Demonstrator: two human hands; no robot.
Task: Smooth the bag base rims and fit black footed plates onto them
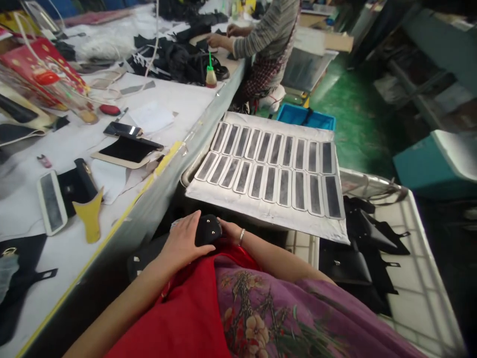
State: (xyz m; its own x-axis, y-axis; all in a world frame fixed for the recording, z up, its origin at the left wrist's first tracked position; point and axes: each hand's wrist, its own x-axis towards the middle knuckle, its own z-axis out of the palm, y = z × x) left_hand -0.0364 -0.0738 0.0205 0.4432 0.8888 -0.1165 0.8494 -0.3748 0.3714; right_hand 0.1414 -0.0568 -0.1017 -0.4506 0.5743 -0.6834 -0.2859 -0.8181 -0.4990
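Note:
My left hand (184, 241) is closed over a small black leather piece (208, 229) with two metal studs, held just above my lap. My right hand (229, 231) holds the same piece from the right side; a bracelet sits on that wrist. Directly beyond the hands lies a white sheet (261, 209) carrying two rows of several black strips with white borders (272, 171).
A long white worktable (122, 209) runs along my left with a yellow shaped tool (89, 214), a phone (122, 130), black leather pieces and a red bag (40, 69). Another person (268, 35) works at its far end. A white wire basket (410, 278) holds black pieces at right.

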